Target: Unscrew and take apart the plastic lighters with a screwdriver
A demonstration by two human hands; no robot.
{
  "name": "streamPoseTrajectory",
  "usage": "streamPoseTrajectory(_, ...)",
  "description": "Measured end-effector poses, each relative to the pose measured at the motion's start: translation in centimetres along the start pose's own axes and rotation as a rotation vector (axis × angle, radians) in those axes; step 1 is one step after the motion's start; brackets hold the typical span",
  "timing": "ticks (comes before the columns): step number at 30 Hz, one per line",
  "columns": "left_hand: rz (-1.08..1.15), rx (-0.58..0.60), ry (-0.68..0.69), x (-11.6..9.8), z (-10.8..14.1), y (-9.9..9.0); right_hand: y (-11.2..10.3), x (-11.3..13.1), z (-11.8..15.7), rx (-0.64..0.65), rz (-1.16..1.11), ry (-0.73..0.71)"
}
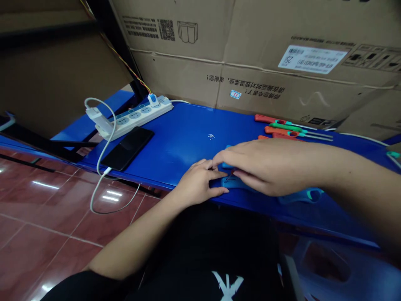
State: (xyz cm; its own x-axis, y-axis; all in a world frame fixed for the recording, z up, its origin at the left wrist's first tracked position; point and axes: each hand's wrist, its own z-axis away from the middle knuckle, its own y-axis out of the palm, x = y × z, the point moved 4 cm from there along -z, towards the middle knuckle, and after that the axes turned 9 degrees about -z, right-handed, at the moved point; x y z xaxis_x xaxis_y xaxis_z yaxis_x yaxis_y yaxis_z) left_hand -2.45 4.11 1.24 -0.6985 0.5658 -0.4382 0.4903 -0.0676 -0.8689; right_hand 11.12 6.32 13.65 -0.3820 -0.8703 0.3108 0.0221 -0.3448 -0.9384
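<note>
White charging cable (pixel 105 146) is trailing off the blue surface (pixel 184 133) from a power strip (pixel 131 117) beside a black smartphone (pixel 127 148), and could catch an arm. The left hand (pixel 197 182) is half-curled against a teal plastic piece (pixel 233 182) and the right hand (pixel 269 167) is cupping over it, grip unclear; a slip could knock it toward the screwdrivers (pixel 278 131) behind.
</note>
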Motion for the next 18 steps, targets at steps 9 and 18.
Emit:
streamPoseTrajectory(9,-0.044,-0.014,0.017,-0.1,0.1,-0.1,-0.1,-1.1,-0.7,-0.049,0.09,0.178)
streamPoseTrajectory(18,-0.053,-0.007,0.017,-0.1,0.2,0.1,0.6,-1.5,-0.6,-0.04,0.188,0.261)
